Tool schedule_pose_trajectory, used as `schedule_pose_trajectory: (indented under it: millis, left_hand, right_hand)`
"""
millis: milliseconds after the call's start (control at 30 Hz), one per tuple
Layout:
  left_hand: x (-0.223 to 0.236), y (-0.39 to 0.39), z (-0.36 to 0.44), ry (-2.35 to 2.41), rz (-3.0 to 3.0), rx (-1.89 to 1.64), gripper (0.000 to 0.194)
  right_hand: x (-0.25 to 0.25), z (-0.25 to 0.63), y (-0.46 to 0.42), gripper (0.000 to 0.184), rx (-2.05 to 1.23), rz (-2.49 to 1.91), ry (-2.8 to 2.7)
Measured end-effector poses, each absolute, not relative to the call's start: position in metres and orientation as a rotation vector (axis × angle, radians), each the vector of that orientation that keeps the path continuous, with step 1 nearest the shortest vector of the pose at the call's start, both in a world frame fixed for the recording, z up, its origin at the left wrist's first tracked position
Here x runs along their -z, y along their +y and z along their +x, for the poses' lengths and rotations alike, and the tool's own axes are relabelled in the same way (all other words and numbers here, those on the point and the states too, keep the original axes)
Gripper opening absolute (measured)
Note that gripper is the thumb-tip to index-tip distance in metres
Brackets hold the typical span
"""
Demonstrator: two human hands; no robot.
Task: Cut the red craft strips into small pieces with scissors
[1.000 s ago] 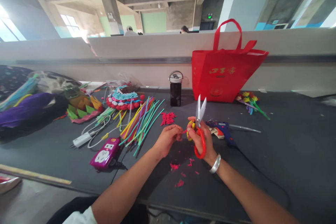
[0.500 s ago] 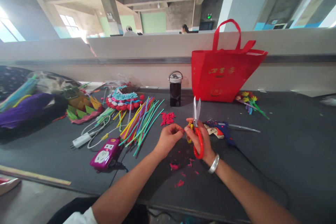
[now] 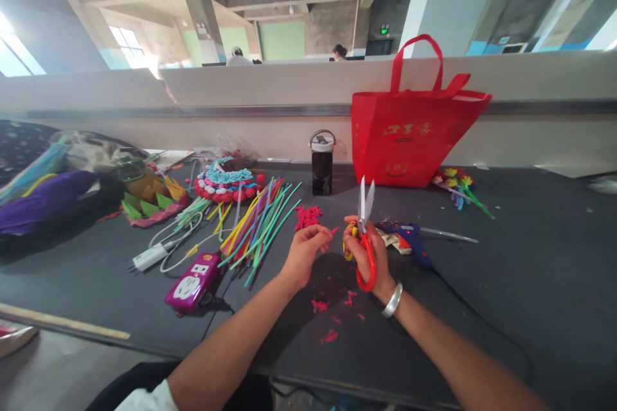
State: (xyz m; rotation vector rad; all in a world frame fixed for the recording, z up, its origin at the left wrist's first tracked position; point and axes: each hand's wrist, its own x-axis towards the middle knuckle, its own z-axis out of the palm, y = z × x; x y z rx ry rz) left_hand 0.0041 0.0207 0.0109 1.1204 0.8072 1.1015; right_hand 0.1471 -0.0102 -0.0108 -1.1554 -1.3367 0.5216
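Note:
Between the fingertips of my left hand (image 3: 304,255) is a small red piece (image 3: 334,231), its pointed tip showing to the right. My right hand (image 3: 375,257) is wrapped round scissors (image 3: 368,260) with red handles, blades upright and slightly parted. A yellow thing (image 3: 348,245) sits at the fingers of that hand; I cannot make out its kind. Beyond my left hand lies a pile of small red pieces (image 3: 308,217). Red scraps (image 3: 319,306) are scattered on the dark table between my forearms.
Coloured pipe cleaners (image 3: 263,225) lie left, near a purple power box (image 3: 193,281) and white charger (image 3: 150,258). A blue glue gun (image 3: 409,237) rests right, its cord trailing forward. Behind stand a dark bottle (image 3: 322,172) and a red bag (image 3: 409,141). Craft flowers (image 3: 456,183) lie beside it.
My hands have drawn apart. The left has shifted slightly left with the red piece, now showing at its fingertips; the right, with the scissors, has moved slightly right.

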Motion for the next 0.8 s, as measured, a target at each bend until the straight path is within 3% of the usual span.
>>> schedule_pose_trajectory:
  millis: [800]
  left_hand:
    - [-0.009,0.016,0.007,0.782,1.22,-0.974,0.009]
  right_hand:
    - [0.005,0.146,-0.014,0.029,-0.559,-1.117,-1.353]
